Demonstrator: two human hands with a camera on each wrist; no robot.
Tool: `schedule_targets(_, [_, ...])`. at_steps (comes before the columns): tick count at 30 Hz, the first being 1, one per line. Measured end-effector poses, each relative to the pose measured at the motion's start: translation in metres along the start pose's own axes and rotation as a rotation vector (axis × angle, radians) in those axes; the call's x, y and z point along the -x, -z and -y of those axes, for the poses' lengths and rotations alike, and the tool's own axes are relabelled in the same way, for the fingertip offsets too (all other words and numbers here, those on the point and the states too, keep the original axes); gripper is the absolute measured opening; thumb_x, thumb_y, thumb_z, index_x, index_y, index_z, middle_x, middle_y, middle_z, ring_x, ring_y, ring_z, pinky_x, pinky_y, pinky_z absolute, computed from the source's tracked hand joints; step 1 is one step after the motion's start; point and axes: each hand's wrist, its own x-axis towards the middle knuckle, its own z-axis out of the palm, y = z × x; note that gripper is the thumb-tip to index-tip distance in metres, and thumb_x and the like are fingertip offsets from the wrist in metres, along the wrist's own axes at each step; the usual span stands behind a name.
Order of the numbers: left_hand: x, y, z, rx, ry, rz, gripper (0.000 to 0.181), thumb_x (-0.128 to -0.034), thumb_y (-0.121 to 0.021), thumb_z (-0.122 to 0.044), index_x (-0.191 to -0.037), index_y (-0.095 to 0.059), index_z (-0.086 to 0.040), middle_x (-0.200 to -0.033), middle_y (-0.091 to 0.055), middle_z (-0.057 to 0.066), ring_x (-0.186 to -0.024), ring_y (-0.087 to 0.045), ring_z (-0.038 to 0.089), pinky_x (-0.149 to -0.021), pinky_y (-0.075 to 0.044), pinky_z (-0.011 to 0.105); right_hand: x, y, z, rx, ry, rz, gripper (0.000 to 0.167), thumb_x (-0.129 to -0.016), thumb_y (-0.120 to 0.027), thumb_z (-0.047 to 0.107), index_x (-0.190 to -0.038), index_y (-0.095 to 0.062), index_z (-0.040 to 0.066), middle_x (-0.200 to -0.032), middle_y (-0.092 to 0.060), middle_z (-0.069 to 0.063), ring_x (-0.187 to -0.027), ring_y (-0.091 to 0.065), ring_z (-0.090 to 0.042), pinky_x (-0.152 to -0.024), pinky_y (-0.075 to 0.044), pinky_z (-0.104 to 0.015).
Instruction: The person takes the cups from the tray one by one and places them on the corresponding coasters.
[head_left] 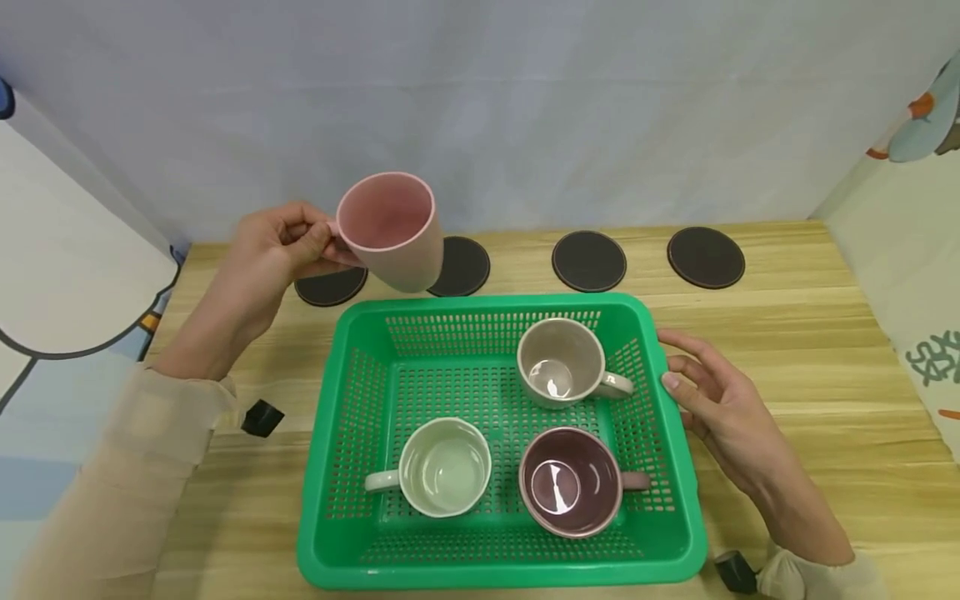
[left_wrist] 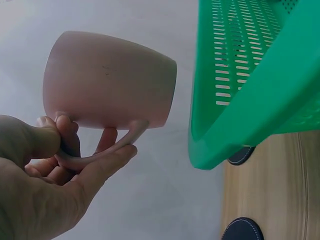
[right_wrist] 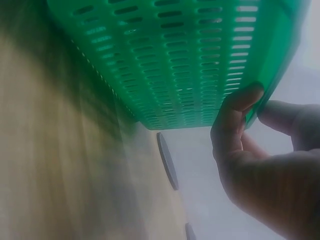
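Observation:
My left hand (head_left: 273, 250) grips the handle of a pink mug (head_left: 401, 237), held in the air above the back left coasters; in the left wrist view the fingers curl round the handle of the mug (left_wrist: 107, 82). My right hand (head_left: 723, 412) pinches the right rim of the green basket (head_left: 495, 575), thumb on top; the right wrist view shows fingertips under the rim of the basket (right_wrist: 175, 65). Inside the basket are a grey-beige mug (head_left: 560, 362) at the back right, a pale green mug (head_left: 446, 467) at the front left and a mauve mug (head_left: 571, 482) at the front right.
Black round coasters lie in a row behind the basket: one (head_left: 330, 286) at far left, one (head_left: 462, 267) partly behind the pink mug, one (head_left: 588, 261) right of centre and one (head_left: 706, 257) at far right. A pale curtain (head_left: 525, 125) hangs along the table's back edge.

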Motion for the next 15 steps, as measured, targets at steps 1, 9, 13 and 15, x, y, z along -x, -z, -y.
schedule_targets(1, [-0.004, 0.0, 0.001, -0.015, 0.012, 0.005, 0.017, -0.1061, -0.059, -0.015, -0.104, -0.063, 0.002, -0.087, -0.065, 0.006, -0.091, -0.075, 0.018, -0.091, -0.064, 0.031, 0.0, 0.0, 0.0, 0.001, -0.001, 0.0, 0.049, -0.11, -0.045, -0.001, -0.157, -0.04, 0.011, -0.124, -0.067, -0.002, -0.096, -0.074, -0.01, -0.076, -0.067, -0.032])
schedule_targets(9, [-0.034, -0.003, 0.019, -0.128, 0.104, 0.059, 0.019, -0.1101, -0.05, -0.014, -0.103, -0.057, 0.002, -0.085, -0.06, 0.002, -0.092, -0.072, 0.015, -0.094, -0.063, 0.029, 0.001, 0.001, -0.001, 0.017, 0.001, -0.01, 0.049, -0.11, -0.044, -0.001, -0.157, -0.04, 0.011, -0.124, -0.067, -0.001, -0.095, -0.074, -0.01, -0.075, -0.066, -0.032])
schedule_targets(13, [-0.047, -0.002, 0.029, -0.183, 0.127, 0.075, 0.018, -0.1112, -0.047, -0.013, -0.104, -0.055, 0.002, -0.087, -0.059, 0.001, -0.093, -0.068, 0.017, -0.096, -0.062, 0.029, 0.001, 0.001, -0.001, 0.016, 0.0, -0.012, 0.049, -0.11, -0.045, -0.001, -0.157, -0.04, 0.011, -0.124, -0.068, -0.001, -0.096, -0.074, -0.01, -0.076, -0.067, -0.032])
schedule_targets(15, [-0.053, -0.001, 0.034, -0.181, 0.132, 0.087, 0.018, -0.1113, -0.047, -0.013, -0.105, -0.055, 0.002, -0.088, -0.059, 0.001, -0.094, -0.066, 0.018, -0.097, -0.062, 0.03, 0.001, 0.001, -0.001, 0.015, 0.0, -0.013, 0.049, -0.11, -0.045, -0.001, -0.157, -0.04, 0.011, -0.124, -0.068, -0.001, -0.096, -0.074, -0.01, -0.077, -0.067, -0.032])
